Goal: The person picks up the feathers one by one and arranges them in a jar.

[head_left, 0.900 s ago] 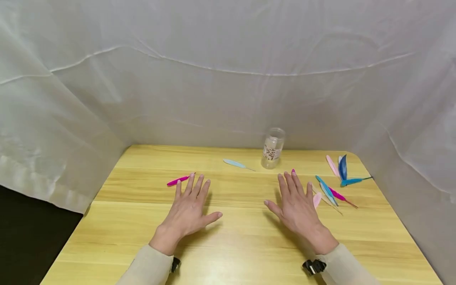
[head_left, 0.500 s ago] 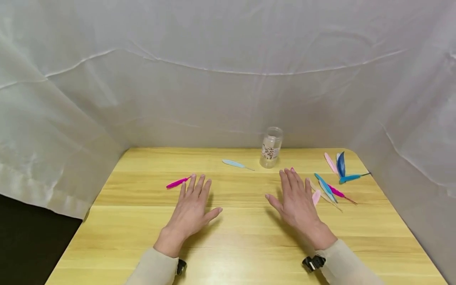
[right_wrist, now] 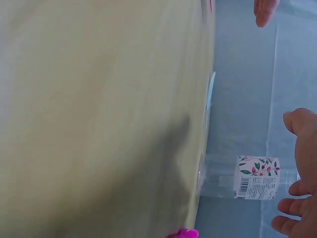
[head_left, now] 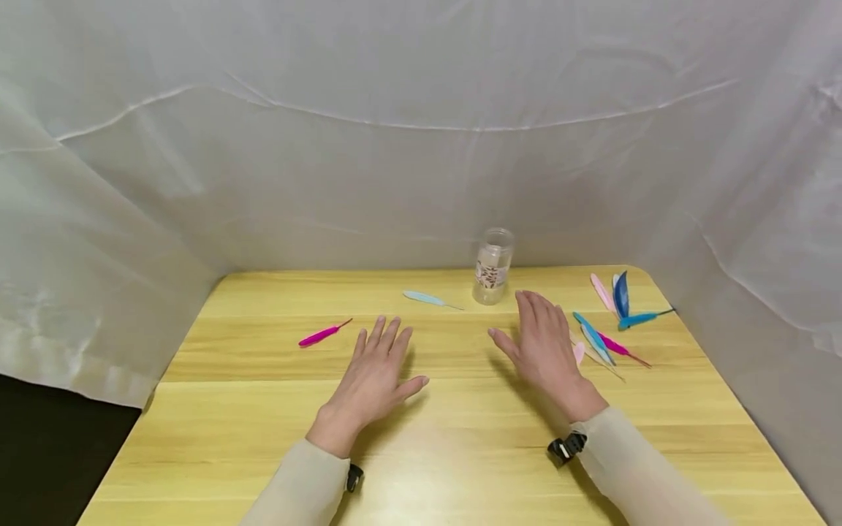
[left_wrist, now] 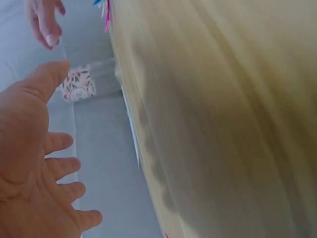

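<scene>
Both hands are hovering spread and holding nothing; the right hand (head_left: 542,343) is partly hiding a pink feather (head_left: 579,352), the left hand (head_left: 378,372) covering nothing.

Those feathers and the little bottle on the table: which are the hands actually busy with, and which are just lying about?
In hand:
right hand, open, nearest the clear bottle
left hand, open, holds nothing

Lying about:
magenta feather
light blue feather
feather cluster
white cloth backdrop

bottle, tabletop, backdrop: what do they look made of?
Bottle: clear, glossy, probably plastic, though glass is possible; the backdrop shows through it, and it carries a printed floral label.
Tabletop: light wood or wood-look laminate, smooth satin; straight grain lines, soft sheen.
Backdrop: thin white fabric, matte, creased and sagging.
</scene>
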